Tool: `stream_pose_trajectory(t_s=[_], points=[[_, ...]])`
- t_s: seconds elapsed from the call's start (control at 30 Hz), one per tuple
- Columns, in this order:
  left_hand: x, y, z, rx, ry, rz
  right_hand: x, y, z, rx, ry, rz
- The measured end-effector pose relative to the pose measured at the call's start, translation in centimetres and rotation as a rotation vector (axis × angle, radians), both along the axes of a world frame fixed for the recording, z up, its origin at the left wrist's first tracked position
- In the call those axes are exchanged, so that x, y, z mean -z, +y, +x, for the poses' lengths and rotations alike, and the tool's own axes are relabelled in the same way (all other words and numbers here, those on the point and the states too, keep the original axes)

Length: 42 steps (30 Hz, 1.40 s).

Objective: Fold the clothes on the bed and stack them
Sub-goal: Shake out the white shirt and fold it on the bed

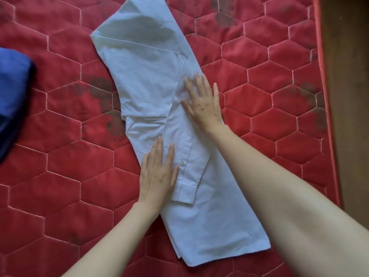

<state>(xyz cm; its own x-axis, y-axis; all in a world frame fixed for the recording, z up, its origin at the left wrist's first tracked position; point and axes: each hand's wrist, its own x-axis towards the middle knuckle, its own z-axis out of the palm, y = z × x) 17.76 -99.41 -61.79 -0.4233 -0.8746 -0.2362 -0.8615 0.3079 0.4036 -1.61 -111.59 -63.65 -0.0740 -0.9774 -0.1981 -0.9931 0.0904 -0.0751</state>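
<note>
A white long-sleeved shirt (147, 76) lies folded into a long narrow strip across the red quilted bed (60, 176). One sleeve with a buttoned cuff (184, 186) is laid back along the strip. My left hand (158, 172) presses flat on the shirt's left edge beside the cuff, fingers straight. Farther up, my right hand (203, 102) lies flat on the sleeve's upper part, fingers spread. Neither hand grips the cloth.
A blue garment (14, 96) sits at the left edge of the bed. The bed's piped edge (327, 96) runs down the right side, with a brown wooden floor (349, 96) beyond it. Dark stains mark the quilt around the shirt.
</note>
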Motion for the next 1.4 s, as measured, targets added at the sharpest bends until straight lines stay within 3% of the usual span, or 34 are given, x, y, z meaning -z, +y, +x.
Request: stream_pose_trajectory(t_s=[0.13,0.27,0.4,0.53,0.7,0.83,0.97,1.2,1.4], points=[[-0.2,-0.2,-0.4,-0.035,0.002,-0.046,-1.3,-4.4,-1.3,-0.467,-0.036,0.064],[-0.7,-0.3,-0.9,-0.174,-0.025,-0.012,-2.3,-7.7,-2.6,-0.560,-0.087,0.046],[-1.5,-0.8,-1.9,-0.423,-0.036,0.095,-3.1,-9.8,-4.5,-0.510,-0.072,0.030],[-1.5,-1.8,-2.5,-0.523,0.064,0.140,-3.3,-10.7,-6.4,-0.408,-0.092,0.031],[0.0,-1.7,-2.6,-0.309,0.016,-0.112,-2.7,-8.9,-6.3,-0.136,-0.170,-0.089],[2.3,-0.1,-2.1,-0.072,-0.109,-0.230,-1.5,-4.9,-3.3,-0.088,-0.191,-0.176],[4.0,0.7,-1.0,-0.025,-0.130,-0.217,1.0,2.0,-1.3,-0.023,-0.121,-0.030],[4.5,0.7,-0.7,0.007,-0.116,-0.231,1.3,17.7,-0.5,0.104,-0.132,-0.049],[3.3,1.7,-1.4,-0.046,-0.181,-0.202,-0.6,14.1,0.1,0.092,-0.181,-0.207]])
